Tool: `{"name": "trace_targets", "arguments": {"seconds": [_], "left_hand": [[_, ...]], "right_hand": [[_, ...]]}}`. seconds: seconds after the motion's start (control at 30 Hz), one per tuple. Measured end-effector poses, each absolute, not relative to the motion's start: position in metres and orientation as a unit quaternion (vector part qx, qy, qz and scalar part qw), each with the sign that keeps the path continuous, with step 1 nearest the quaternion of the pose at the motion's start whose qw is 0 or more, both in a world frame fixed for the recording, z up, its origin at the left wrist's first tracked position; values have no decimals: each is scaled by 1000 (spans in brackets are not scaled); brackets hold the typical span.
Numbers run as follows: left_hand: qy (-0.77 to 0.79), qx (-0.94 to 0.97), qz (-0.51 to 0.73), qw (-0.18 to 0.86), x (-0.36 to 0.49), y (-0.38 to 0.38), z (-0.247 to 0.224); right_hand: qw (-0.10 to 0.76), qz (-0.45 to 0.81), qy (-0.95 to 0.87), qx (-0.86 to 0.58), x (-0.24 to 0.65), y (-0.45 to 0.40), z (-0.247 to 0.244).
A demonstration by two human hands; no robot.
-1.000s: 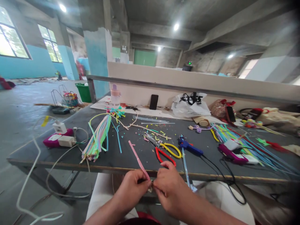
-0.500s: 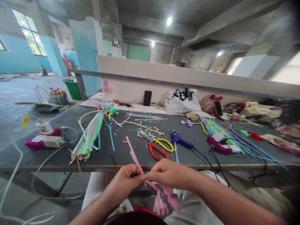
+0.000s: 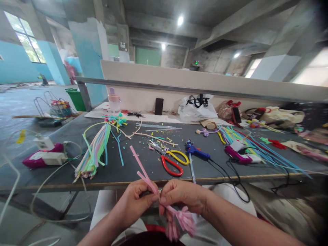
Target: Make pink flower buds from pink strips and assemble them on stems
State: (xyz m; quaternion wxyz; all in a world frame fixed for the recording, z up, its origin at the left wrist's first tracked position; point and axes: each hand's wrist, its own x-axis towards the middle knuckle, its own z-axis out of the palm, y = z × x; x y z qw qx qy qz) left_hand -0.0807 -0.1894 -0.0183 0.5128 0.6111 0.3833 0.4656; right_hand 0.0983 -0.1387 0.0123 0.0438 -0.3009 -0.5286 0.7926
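Note:
Pink pipe cleaners (image 3: pixel 139 160) rise from between the thumb and fingers of my left hand (image 3: pixel 135 201), pointing up and left over the table's front edge. Close beside it, my right hand (image 3: pixel 183 194) pinches the same pink piece lower down. Below the right hand hang pink pipe-cleaner flowers (image 3: pixel 185 220), looped and bunched, over my lap. The join between the two hands is mostly hidden by fingers. Just beyond the hands lie scissors (image 3: pixel 172 165) with one red and one yellow handle, and a blue glue gun (image 3: pixel 197 150) with a clear glue stick in it.
A bundle of pastel pipe cleaners (image 3: pixel 94 153) lies at left, near a purple power strip (image 3: pixel 42 155). Another purple power strip (image 3: pixel 238 155) and more pipe cleaners (image 3: pixel 271 157) are at right. A phone (image 3: pixel 159 106), bottle (image 3: pixel 114 102) and white bag (image 3: pixel 197 107) stand at the back.
The pink flowers below my right hand have swung and turned, now spread more to the right. My right hand has shifted slightly down. The view has moved a little to the right.

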Motion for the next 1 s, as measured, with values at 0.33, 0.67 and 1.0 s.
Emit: {"name": "trace_targets", "arguments": {"seconds": [0.33, 0.67, 1.0], "left_hand": [[404, 536, 464, 578, -73, -189, -30], [453, 507, 410, 608, -64, -184, -41], [379, 544, 468, 584, -77, -188, -24]], "right_hand": [[101, 330, -863, -369, 89, -156, 19], [-18, -153, -976, -153, 85, -175, 13], [15, 577, -722, -382, 97, -153, 29]]}}
